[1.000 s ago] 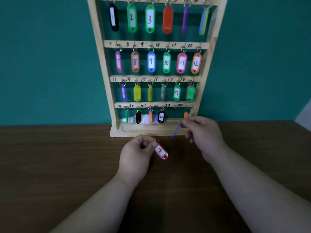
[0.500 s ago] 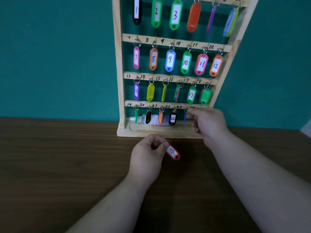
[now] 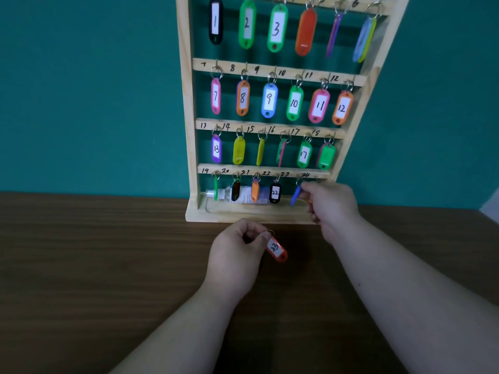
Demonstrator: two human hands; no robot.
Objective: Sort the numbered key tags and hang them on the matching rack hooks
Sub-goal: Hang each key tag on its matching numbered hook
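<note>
The pale wooden key rack (image 3: 189, 103) looks nearly full, with only its bottom-right hooks left to settle. The right hand (image 3: 330, 206) pinches a slim blue plastic tag (image 3: 295, 196) at hook 23 (image 3: 297, 181) (its number unreadable) — the left hand (image 3: 235, 249) pinches the red plastic tag numbered 23 (image 3: 277, 250), not yet hung, over the tabletop (image 3: 108, 265).

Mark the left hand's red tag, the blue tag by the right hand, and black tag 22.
Red plastic key tag (image 3: 277, 251): head view, white label.
Blue plastic key tag (image 3: 295, 195): head view, mid-body.
Black plastic key tag 22 (image 3: 275, 193): head view, white label.
</note>
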